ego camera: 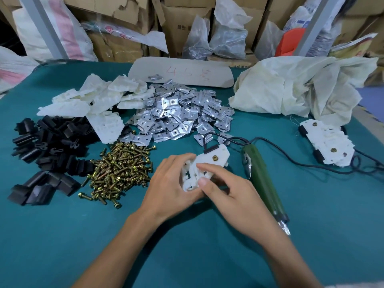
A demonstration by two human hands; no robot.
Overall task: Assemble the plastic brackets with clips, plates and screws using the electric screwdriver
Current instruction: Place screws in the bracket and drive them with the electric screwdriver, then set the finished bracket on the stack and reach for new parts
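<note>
Both hands, left hand (168, 183) and right hand (230, 190), fingers (204, 168) closed round white plastic bracket (204, 165) bearing one brass screw and a black clip. Just right: green electric screwdriver (264, 181) lying on table (62, 235). Left: screws (118, 169), black clips (47, 154). Beyond: metal plates (178, 115), loose brackets (97, 100). Far right: finished brackets (328, 142).

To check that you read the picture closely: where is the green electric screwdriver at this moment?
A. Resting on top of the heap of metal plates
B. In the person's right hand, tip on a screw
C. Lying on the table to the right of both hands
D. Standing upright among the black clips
C: the electric screwdriver lies flat on the table, untouched, while the left hand and right hand both hold the white bracket.
</note>
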